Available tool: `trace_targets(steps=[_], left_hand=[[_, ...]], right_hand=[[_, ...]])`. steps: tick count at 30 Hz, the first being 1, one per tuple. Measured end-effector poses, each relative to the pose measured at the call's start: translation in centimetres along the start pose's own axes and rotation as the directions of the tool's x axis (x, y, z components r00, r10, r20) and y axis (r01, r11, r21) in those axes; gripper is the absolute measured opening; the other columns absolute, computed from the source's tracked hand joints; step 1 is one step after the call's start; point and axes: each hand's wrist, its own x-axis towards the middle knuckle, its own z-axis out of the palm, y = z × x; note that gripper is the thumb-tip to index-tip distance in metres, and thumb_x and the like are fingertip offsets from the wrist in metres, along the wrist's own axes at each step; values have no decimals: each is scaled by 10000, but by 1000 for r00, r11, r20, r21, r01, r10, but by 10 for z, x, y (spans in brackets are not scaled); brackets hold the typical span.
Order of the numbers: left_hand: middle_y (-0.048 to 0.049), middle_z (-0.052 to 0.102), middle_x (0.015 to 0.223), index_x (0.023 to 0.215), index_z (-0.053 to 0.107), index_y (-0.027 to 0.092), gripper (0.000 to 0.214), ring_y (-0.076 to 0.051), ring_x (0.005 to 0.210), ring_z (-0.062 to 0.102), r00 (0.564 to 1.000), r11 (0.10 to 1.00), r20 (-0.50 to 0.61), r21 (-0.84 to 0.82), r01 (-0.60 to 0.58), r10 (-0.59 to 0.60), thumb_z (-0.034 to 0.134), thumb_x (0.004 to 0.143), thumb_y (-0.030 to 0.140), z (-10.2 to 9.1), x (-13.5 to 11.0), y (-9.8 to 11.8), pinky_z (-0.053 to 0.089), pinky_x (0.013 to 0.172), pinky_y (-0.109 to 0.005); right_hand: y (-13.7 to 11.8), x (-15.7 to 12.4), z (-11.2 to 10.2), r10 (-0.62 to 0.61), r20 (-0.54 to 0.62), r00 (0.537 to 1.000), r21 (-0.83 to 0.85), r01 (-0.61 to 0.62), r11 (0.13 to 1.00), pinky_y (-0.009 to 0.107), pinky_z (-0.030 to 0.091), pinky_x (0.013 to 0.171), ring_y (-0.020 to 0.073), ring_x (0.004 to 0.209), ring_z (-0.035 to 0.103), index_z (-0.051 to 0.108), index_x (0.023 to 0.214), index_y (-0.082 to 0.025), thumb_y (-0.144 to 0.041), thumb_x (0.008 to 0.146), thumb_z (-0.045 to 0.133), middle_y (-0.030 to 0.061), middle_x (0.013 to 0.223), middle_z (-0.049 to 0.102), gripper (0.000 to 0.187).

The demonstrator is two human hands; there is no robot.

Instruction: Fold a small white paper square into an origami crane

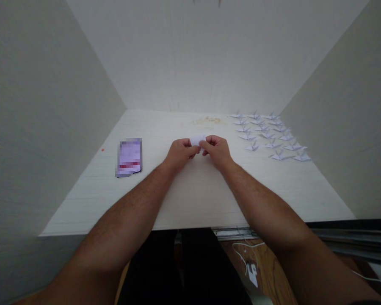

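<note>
Head view. A pale, wood-grained white tabletop (193, 199) fills the middle of the scene, boxed in by plain white panel walls (209, 55) at the back and on both sides. On its right rear part lie rows of small white folded paper cranes (268, 135), each set apart from the next and all well clear of the hands. Near the left edge lies a flat purple-and-white rectangular packet (129, 157), its print blurred. A faint yellowish stain (208, 120) marks the table close to the back wall.

The person's left hand (178, 153) and right hand (218, 151) meet over the table's centre, forearms reaching in from the near edge. Between them sits a small white piece of folded paper (197, 140). It is pinched at its left edge by the left thumb and forefinger and at its right edge by those of the right, with the other fingers curled in. Whether the paper touches the table cannot be told.

By its look, the paper is very light and thin, limp except along its creases, easily crushed or torn, and not slippery. It is best taken at an edge or along a fold, with fingertips only and light pressure.
</note>
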Motion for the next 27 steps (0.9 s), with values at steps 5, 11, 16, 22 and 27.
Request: trace_targets(steps=[5, 11, 16, 22, 27], left_hand=[[33, 516, 496, 626, 600, 148, 149, -66, 449, 404, 1000, 999, -13, 49, -9, 9, 713, 651, 243, 2, -2, 3, 272, 467, -236], [34, 522, 506, 619, 604, 150, 146, -67, 456, 400, 1000, 995, -31, 99, -1, 4, 711, 635, 249, 2, -4, 5, 270, 467, -234], [35, 520, 496, 625, 614, 151, 123, -71, 448, 394, 1000, 997, -24, 81, 10, -9, 703, 626, 235, 2, -3, 3, 261, 464, -236], [37, 508, 486, 630, 610, 154, 106, -74, 447, 390, 1000, 999, -14, 39, 16, -16, 689, 625, 225, 3, -4, 5, 258, 465, -237], [33, 522, 530, 647, 611, 156, 137, -77, 479, 396, 998, 981, -65, 193, 23, -10, 694, 638, 264, 4, -7, 10, 262, 476, -235]], right_hand=[[-1, 1, 0, -4, -8, 1000, 32, 5, 999, 209, 437, 451, 85, 452, 538, 588, 634, -188, -317, 705, 676, -45, 537, 588, 171], [2, 2, 0, -17, -16, 1000, 26, 17, 1000, 215, 475, 459, 92, 481, 560, 598, 672, -190, -352, 697, 709, -37, 585, 615, 198], [-1, 2, 1, 2, -32, 999, 87, 1, 996, 217, 508, 474, 80, 487, 535, 592, 639, -185, -341, 676, 703, -44, 579, 596, 196], [-3, 1, 1, 20, -3, 1000, 127, -19, 992, 220, 521, 481, 85, 512, 542, 602, 651, -185, -370, 682, 704, -38, 593, 598, 213], [-1, 2, 1, 21, -53, 998, 71, -18, 997, 223, 523, 484, 98, 532, 563, 601, 683, -188, -395, 662, 736, -31, 605, 611, 248]])
